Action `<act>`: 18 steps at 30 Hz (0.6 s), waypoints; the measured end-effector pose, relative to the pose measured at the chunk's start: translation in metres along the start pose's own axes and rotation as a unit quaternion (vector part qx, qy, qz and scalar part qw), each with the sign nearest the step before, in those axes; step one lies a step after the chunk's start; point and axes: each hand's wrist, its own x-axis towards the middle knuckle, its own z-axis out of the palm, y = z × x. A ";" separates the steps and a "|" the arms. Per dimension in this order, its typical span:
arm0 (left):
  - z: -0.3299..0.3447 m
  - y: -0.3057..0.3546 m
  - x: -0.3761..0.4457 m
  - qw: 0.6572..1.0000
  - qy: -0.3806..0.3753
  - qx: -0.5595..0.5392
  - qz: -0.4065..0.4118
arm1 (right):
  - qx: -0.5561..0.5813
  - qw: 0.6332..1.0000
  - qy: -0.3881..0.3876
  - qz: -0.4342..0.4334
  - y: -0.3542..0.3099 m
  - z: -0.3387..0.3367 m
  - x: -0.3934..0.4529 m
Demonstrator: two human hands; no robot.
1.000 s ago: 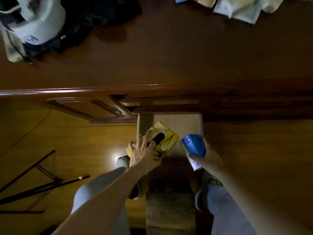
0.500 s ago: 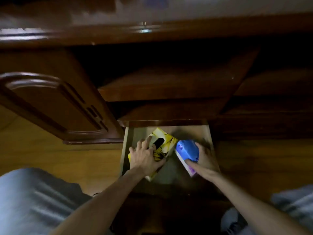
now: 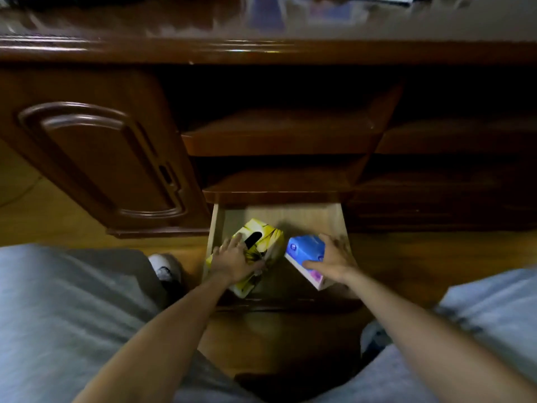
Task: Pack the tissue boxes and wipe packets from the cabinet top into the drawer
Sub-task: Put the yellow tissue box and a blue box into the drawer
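Note:
The bottom drawer (image 3: 293,218) of the dark wooden cabinet stands pulled out, its pale inside showing. A yellow tissue box (image 3: 266,238) with a black slot lies tilted in the drawer's left half, and my left hand (image 3: 232,260) rests on top of it, gripping it. A blue and white tissue box (image 3: 306,250) sits tilted in the right half, held from the right side by my right hand (image 3: 334,261). The two boxes are close, nearly touching. The cabinet top (image 3: 261,21) is blurred; packets on it can hardly be made out.
A carved cabinet door (image 3: 98,161) hangs open on the left. Two dark shelves (image 3: 276,135) lie above the drawer. My knees in grey trousers (image 3: 72,315) frame the drawer on both sides, and a white shoe (image 3: 165,267) stands on the wooden floor.
The view has dropped lower and closer to the drawer. Both hands have lowered the yellow and blue boxes further into the drawer, still holding them.

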 end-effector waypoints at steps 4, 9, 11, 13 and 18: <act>0.028 -0.014 0.017 0.997 -0.042 0.028 0.061 | 0.020 1.000 0.007 -0.001 0.007 0.014 0.012; 0.039 -0.030 0.031 0.981 -0.060 0.151 0.106 | -0.025 0.998 -0.030 -0.042 0.027 0.015 0.038; 0.035 -0.039 0.037 0.970 -0.079 0.199 0.117 | -0.046 0.995 -0.067 -0.060 0.038 0.011 0.051; 0.026 -0.044 0.040 0.957 -0.108 0.234 0.137 | -0.007 0.997 -0.059 -0.054 0.042 0.010 0.059; 0.019 -0.033 0.030 0.947 -0.109 0.265 0.147 | 0.096 0.994 0.040 -0.044 0.039 0.027 0.074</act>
